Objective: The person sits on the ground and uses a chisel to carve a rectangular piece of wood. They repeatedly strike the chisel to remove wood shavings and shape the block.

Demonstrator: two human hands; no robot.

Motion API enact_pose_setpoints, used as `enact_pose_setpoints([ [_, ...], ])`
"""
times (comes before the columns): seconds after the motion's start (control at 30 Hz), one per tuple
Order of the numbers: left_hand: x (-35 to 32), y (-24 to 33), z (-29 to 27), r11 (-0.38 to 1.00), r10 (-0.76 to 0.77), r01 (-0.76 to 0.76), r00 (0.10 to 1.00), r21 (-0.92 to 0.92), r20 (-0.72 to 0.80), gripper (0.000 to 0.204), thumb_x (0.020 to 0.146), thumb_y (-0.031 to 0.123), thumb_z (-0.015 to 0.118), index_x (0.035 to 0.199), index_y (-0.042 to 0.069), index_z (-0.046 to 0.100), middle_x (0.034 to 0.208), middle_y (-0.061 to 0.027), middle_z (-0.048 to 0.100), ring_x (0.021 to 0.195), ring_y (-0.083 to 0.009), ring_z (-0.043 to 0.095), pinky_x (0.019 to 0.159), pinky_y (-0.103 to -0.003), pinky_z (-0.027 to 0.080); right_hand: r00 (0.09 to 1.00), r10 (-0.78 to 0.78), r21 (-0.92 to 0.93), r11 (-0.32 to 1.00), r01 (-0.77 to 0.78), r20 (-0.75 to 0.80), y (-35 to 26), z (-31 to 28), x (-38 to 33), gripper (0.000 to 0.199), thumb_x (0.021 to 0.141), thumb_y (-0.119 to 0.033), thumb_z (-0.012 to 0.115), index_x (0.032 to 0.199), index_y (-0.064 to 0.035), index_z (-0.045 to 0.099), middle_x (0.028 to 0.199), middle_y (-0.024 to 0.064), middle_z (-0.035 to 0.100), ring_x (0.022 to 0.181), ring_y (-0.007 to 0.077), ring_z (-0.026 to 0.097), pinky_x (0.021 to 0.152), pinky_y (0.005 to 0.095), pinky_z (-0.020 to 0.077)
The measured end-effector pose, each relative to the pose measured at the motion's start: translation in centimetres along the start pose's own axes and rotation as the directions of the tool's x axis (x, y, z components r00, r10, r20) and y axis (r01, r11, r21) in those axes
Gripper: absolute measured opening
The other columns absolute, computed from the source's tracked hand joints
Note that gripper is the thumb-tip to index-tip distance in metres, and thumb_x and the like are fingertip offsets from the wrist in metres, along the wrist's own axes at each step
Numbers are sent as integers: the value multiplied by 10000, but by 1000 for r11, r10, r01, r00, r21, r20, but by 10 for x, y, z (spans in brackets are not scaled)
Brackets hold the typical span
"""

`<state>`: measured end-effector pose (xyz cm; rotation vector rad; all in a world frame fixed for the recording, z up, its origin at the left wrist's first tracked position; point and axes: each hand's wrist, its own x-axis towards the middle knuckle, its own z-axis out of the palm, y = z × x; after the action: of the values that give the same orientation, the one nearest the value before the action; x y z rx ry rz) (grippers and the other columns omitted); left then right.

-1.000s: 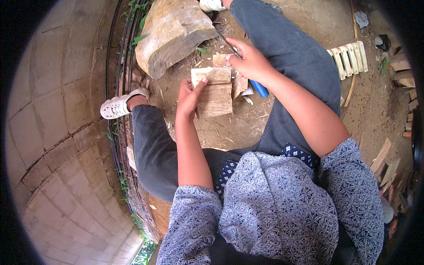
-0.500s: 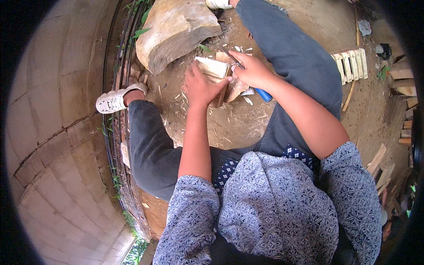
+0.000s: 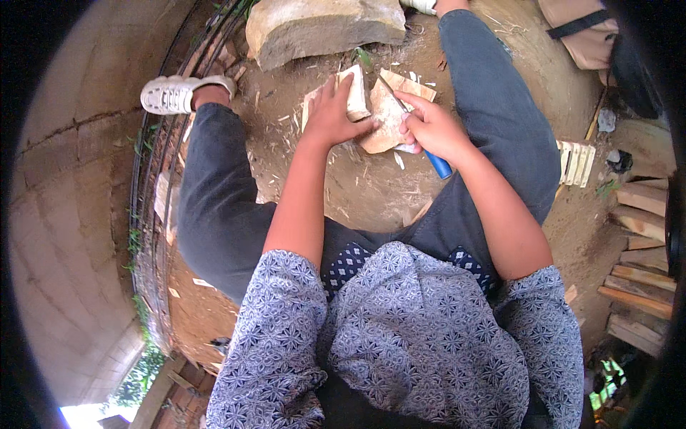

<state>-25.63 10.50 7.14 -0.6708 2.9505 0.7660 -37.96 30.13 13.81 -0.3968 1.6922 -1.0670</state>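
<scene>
My left hand [image 3: 334, 114] grips a pale wooden block [image 3: 355, 91], fingers over its left side and thumb stretched along its near end. Closed around a thin, dark metal tool [image 3: 389, 93] with a pointed look, my right hand [image 3: 432, 129] is just right of the block. The tool's tip is over a flat, rough-edged wooden slab [image 3: 382, 121] on the ground, apart from the block. Under my right hand a blue handle [image 3: 438, 166] sticks out beside my leg; I cannot tell whether it belongs to the tool.
A large stone [image 3: 325, 32] lies beyond my hands. Wood shavings [image 3: 350, 179] litter the dirt between my legs. At right are a slatted pale wooden piece [image 3: 576, 163] and stacked wood [image 3: 639, 279]. Along the left run dark cables [image 3: 143, 207] and a block wall [image 3: 71, 179].
The block has turned and tilted in my left hand, moving off the slab's left side. My right hand has drawn the tool back from it. The whole view has shifted.
</scene>
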Motion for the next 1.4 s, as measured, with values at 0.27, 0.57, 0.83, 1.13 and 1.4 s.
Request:
enact_pose_setpoints([
  [0.27,0,-8,17,998,10,-18,991,-62,-134,1156,608,647,823,1471,18,380,1477,-284,412,1351,-452,416,1114,-534,335,996,67,-61,996,-63,61,0,7,-22,538,999,-106,486,1523,-134,368,1020,63,612,680,104,584,564,260,533],
  [0.57,-14,-2,-8,975,-212,208,976,82,47,1020,660,637,792,1336,-56,472,1258,-281,609,1122,-388,638,889,-445,552,989,81,-138,988,-64,123,-4,16,-15,552,994,-125,553,1515,-92,373,1151,55,633,657,72,538,547,233,485],
  [0.83,-22,21,-37,837,-491,433,865,333,108,529,800,401,732,1101,-15,602,1016,-187,723,893,-328,731,735,-422,583,990,87,-130,989,-73,108,-5,14,-13,547,986,-92,555,1505,-66,382,1104,38,639,668,66,534,567,226,486],
  [1.13,-44,9,-7,906,-253,279,960,320,-121,895,750,736,654,1207,-30,583,1188,-224,641,1093,-364,639,905,-467,515,991,13,31,999,-18,131,19,8,2,555,949,-112,614,1465,-35,426,1117,141,631,647,124,615,567,289,551],
  [1.4,-27,-11,12,924,-379,339,878,-179,-291,461,965,435,483,1007,-5,613,948,-217,670,903,-411,639,787,-511,496,982,157,-97,984,-147,107,-6,14,-14,506,1005,-119,506,1499,-139,400,1069,76,637,602,87,567,554,239,506],
])
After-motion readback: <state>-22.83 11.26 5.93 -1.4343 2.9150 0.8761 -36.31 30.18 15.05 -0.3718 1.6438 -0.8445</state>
